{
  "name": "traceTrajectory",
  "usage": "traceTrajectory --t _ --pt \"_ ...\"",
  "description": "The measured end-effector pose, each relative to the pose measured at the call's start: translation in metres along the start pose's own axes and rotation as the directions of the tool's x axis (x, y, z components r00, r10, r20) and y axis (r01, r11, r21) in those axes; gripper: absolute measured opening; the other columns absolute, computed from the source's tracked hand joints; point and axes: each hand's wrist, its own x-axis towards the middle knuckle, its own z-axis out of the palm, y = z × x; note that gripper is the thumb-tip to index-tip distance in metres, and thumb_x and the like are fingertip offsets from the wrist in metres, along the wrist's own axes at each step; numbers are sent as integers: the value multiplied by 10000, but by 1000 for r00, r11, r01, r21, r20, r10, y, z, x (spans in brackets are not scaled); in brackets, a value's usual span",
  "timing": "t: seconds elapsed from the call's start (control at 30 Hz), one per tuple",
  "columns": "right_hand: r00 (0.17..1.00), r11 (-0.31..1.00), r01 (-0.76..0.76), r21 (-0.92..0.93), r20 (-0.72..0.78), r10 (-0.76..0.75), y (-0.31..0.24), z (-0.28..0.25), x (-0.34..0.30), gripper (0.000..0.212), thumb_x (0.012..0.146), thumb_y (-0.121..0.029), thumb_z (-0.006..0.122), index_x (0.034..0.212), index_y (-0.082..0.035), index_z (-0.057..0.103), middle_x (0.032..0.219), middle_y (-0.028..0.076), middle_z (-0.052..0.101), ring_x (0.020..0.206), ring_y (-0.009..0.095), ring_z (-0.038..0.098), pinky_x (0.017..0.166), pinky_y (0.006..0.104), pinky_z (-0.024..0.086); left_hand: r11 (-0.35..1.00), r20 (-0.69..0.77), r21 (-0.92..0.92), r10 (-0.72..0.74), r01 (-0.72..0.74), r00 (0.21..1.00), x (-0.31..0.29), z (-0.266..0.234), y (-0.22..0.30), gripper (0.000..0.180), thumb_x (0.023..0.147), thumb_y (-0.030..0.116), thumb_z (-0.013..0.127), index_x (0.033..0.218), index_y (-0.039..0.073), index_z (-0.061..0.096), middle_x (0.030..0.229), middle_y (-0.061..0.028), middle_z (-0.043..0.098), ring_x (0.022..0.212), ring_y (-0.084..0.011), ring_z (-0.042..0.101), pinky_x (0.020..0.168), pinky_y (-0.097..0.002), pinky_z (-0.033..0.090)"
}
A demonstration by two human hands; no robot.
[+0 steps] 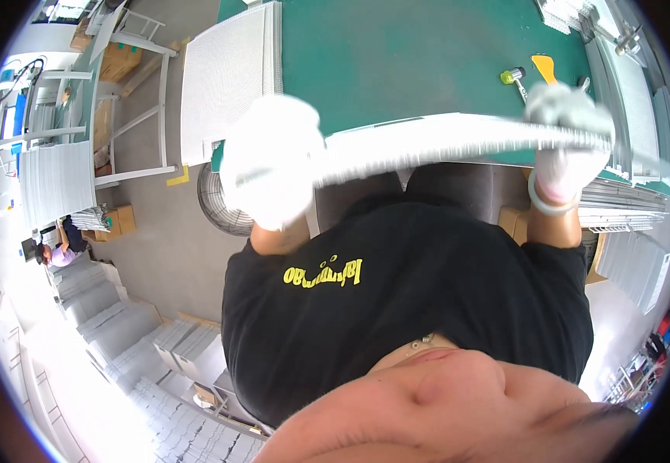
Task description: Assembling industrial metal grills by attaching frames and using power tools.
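Note:
Both my hands wear white gloves and hold one long white finned panel (443,143) edge-on at the near edge of the green table (404,54). My left hand (272,158) grips the panel's left end. My right hand (568,135) grips its right end, with a pale bangle on that wrist. The panel looks blurred. A stack of similar white panels (231,77) lies on the table's left part, above my left hand.
A small hammer with a green head (514,77) and an orange scraper (545,68) lie on the table near my right hand. More white panels are stacked at the right (636,85) and on the floor at lower left (181,347). A fan (215,204) stands under the table's left corner. Another person (57,253) is far left.

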Motion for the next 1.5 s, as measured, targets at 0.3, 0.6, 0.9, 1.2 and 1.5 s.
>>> traceTrajectory --t 0.3,0.6,0.9,1.2,1.5 --pt "730 869 224 441 514 -449 -16 -4 -13 259 591 -200 648 512 -112 417 610 101 611 528 172 608 436 290 430 858 813 500 -513 121 276 -36 -43 -12 447 845 155 646 1281 62 616 1289 -147 612 1232 -359 572 1050 -467 448" --pt "845 918 219 331 405 -348 -42 1 -46 296 548 -228 619 501 -128 344 605 95 594 464 145 567 371 267 368 801 792 595 -571 -62 215 -40 -55 -68 555 822 236 730 1329 81 569 1401 -142 548 1349 -339 482 1115 -465 399" --pt "861 909 210 361 372 -347 -42 1 -50 316 546 -231 623 507 -117 331 673 113 612 484 158 576 372 261 367 729 708 683 -647 -41 281 -47 -55 -72 418 821 211 711 1218 117 620 1112 -113 636 1107 -347 578 1019 -445 440" --pt "889 892 359 275 192 -417 -20 -2 -52 218 684 -201 635 699 -77 456 941 141 671 806 219 665 585 341 511 610 537 791 -668 -34 514 -55 -63 -59 390 803 108 660 1192 91 646 1037 -135 599 1057 -343 584 980 -434 457" --pt "865 917 314 246 324 -383 -35 -2 -33 284 531 -236 617 575 -65 395 752 151 657 612 227 635 474 339 447 439 476 877 -747 -194 464 -66 -67 -57 320 815 114 651 1132 106 692 1040 -104 591 1076 -313 574 991 -414 460"
